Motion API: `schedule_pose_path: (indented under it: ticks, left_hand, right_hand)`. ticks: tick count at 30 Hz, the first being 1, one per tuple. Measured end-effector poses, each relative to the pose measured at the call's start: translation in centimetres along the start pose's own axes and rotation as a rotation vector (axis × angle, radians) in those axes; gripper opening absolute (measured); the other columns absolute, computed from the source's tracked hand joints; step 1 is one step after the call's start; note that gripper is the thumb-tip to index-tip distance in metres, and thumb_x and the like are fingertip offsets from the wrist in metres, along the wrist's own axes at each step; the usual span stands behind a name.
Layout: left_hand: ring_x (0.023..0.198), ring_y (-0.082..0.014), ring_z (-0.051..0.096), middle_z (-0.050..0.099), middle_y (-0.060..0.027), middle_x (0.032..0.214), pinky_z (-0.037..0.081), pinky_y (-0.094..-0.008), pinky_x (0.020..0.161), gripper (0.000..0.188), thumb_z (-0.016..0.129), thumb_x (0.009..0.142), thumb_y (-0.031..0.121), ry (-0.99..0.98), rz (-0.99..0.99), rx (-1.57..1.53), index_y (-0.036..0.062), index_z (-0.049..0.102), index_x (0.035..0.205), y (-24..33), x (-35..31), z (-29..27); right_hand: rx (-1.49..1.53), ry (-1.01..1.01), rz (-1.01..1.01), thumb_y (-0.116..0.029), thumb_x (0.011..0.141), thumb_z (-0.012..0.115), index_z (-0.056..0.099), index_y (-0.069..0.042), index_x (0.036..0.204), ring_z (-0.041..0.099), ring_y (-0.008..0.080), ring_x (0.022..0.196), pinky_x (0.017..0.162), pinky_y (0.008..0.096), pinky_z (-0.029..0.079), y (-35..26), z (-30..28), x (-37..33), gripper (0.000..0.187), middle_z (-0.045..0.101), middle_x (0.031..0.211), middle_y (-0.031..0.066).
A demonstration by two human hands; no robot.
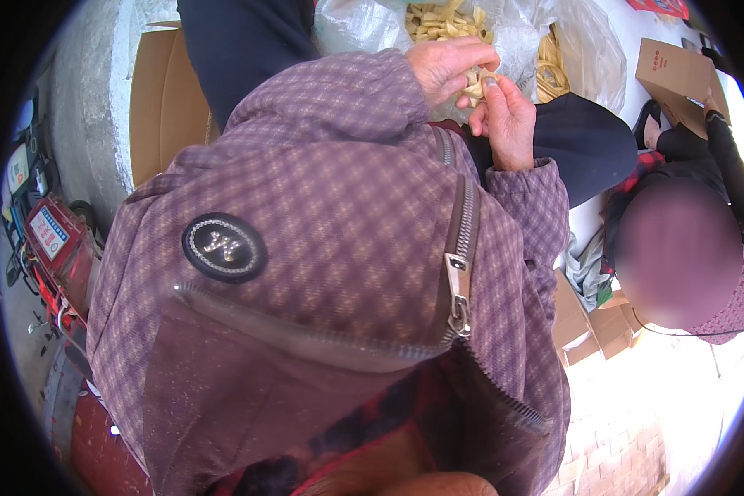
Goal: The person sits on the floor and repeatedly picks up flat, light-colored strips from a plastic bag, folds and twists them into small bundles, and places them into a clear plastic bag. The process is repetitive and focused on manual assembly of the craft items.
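High in the head view, my left hand [448,68] and my right hand [507,116] meet over my lap. Between their fingertips is a small pale yellow folded strip [474,88], pinched from both sides. Its lower part is partly covered by fingers, so its exact shape is unclear. Just beyond my left hand, a clear plastic bag [355,25] holds many short, folded yellow pieces [448,23]. To the right of it, a second clear bag [597,58] contains long, flat yellow strips [552,73].
An upright cardboard box [167,103] stands on my left. At the right, another person [678,248] sits close by, one hand at a cardboard box [678,78]. More cardboard [603,329] lies near that person. A red vehicle [62,248] is at far left.
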State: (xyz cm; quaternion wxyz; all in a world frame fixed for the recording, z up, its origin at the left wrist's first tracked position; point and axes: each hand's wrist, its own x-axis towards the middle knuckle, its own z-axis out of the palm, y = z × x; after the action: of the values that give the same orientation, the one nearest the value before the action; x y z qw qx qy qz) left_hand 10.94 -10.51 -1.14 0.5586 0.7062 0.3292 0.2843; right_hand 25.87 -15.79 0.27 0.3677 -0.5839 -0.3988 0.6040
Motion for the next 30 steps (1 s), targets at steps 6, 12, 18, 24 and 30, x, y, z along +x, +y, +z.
schedule_pose_path:
  ticks: [6,12,18,24,30]
  left_hand:
    - [0.085,-0.016,0.056,0.055,-0.0068,0.088,0.046,-0.027,0.062,0.035,0.047,0.07,-0.015,-0.046,0.399,0.157,0.0031,0.054,0.099,-2.4,0.9,-0.4]
    - [0.071,-0.012,0.058,0.057,-0.0049,0.085,0.047,-0.0249,0.064,0.021,0.049,0.078,-0.008,-0.063,-0.108,-0.121,0.0032,0.053,0.094,-1.1,0.3,-0.4]
    - [0.068,-0.0059,0.057,0.061,-0.0018,0.079,0.046,-0.0215,0.062,0.012,0.059,0.077,0.001,0.133,-0.07,-0.113,0.0032,0.058,0.088,-1.6,0.3,0.0]
    - [0.077,-0.0074,0.059,0.063,-0.0011,0.087,0.048,-0.0211,0.067,0.016,0.062,0.078,0.004,0.179,-0.452,-0.474,0.0057,0.062,0.093,-2.5,0.6,0.3]
    - [0.083,-0.0106,0.059,0.063,-0.0035,0.092,0.048,-0.0235,0.076,0.021,0.062,0.077,0.005,0.13,-0.702,-0.746,0.0049,0.062,0.098,-2.1,1.2,-0.1]
  right_hand:
    - [0.338,-0.183,0.128,-0.01,0.093,0.031,0.042,0.002,0.118,0.04,0.0034,0.045,0.042,0.0159,0.031,0.0,-0.6,0.3,0.029,0.056,0.073,0.0068]
    - [0.127,0.01,-0.069,-0.008,0.092,0.036,0.041,0.004,0.116,0.05,0.0071,0.048,0.041,0.0182,0.039,0.6,0.5,0.2,0.027,0.058,0.072,0.0088]
    - [0.203,0.097,-0.058,-0.011,0.086,0.058,0.046,0.005,0.105,0.06,0.0119,0.057,0.048,0.0196,0.047,0.4,1.3,0.2,0.028,0.062,0.075,0.0124]
    - [0.124,0.19,-0.116,-0.005,0.085,0.056,0.051,0.005,0.098,0.06,0.012,0.057,0.05,0.0204,0.049,0.9,1.6,0.0,0.018,0.062,0.075,0.0111]
    - [0.078,0.254,-0.098,-0.002,0.084,0.055,0.055,0.003,0.101,0.062,0.0132,0.069,0.059,0.022,0.051,1.1,1.6,-0.1,0.018,0.063,0.086,0.0097]
